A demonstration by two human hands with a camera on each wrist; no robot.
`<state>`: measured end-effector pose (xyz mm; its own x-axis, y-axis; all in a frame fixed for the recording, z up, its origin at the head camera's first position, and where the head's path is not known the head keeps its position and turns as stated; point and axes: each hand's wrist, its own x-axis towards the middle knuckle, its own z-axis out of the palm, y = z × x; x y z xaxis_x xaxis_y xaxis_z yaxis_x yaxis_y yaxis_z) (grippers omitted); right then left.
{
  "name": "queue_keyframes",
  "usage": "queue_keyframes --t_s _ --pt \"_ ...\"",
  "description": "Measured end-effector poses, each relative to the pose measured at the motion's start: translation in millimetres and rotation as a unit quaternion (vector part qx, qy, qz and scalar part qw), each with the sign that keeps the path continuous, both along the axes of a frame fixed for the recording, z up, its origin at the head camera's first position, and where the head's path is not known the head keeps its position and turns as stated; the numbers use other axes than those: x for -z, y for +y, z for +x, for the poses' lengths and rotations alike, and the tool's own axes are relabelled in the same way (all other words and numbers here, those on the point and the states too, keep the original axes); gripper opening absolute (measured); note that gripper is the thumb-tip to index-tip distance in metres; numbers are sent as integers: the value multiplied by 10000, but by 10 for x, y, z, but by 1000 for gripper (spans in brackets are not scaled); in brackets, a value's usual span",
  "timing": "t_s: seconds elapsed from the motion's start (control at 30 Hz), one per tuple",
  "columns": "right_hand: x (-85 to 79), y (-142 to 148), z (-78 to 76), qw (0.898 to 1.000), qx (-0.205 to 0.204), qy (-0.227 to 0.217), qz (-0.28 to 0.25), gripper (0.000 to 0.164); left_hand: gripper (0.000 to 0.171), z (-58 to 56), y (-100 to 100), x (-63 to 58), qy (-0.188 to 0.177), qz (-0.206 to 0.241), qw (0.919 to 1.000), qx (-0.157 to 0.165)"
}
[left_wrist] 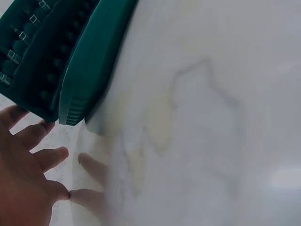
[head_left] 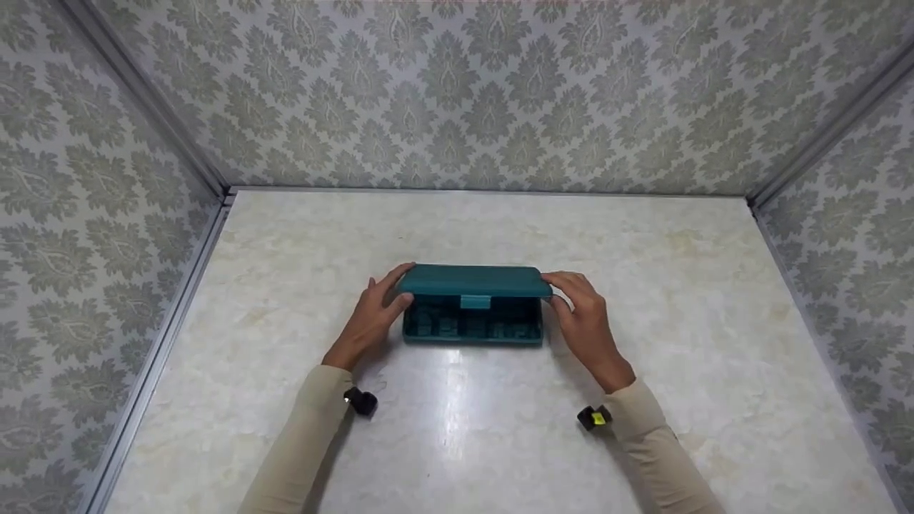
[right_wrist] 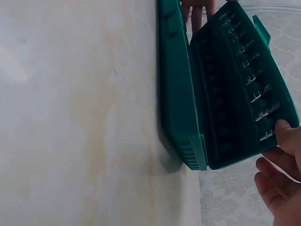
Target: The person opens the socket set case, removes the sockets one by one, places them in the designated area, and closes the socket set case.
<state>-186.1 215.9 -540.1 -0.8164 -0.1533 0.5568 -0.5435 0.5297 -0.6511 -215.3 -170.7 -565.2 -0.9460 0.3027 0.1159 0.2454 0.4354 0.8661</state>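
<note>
Head view: hinged teal case (head_left: 474,341), one, in the centre of the frame, resting on a pale marbled counter (head_left: 457,228); lid (head_left: 474,280) partly raised, light-teal latch (head_left: 475,302) at the middle of its front edge, interior dark. Right wrist view: row of metallic bits (right_wrist: 250,77) fixed along the inside of the lid, at right of frame.

Left hand (head_left: 369,321): left of centre, at the lid's left end; part-open grip, thumb at the front corner, forefinger at the rear corner. Left wrist view has its remaining fingers spread at lower left.

Right hand (head_left: 587,318): right of centre, pinching the lid's right end, thumb inside, fingers behind and bent.

Beige sleeves (head_left: 303,435), two, running to the bottom edge; a small black device (head_left: 363,402) at the left cuff, another, yellow-marked (head_left: 595,417), at the right cuff.

Patterned walls (head_left: 457,93), grey on pale, along the top and both sides.
</note>
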Motion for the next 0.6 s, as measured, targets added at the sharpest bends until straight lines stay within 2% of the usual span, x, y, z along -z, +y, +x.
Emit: queue_keyframes --t_s 0.1,0.17,0.27,0.37,0.6 --pt "4 -12 -9 10000 36 -81 -40 36 84 70 -3 13 -389 -311 9988 -15" --pt "2 -16 -21 9999 42 -114 -76 36 101 126 -8 17 -633 -722 9954 8" --pt "-18 -15 -52 9998 7 -128 -177 35 119 191 -6 16 -739 -1426 9870 108" --pt "-61 -18 -94 9996 33 -117 -250 31 123 228 13 11 -697 -1787 9813 155" --pt "-171 -56 -249 9977 412 -246 -486 16 123 321 64 4 -781 -1795 9806 85"
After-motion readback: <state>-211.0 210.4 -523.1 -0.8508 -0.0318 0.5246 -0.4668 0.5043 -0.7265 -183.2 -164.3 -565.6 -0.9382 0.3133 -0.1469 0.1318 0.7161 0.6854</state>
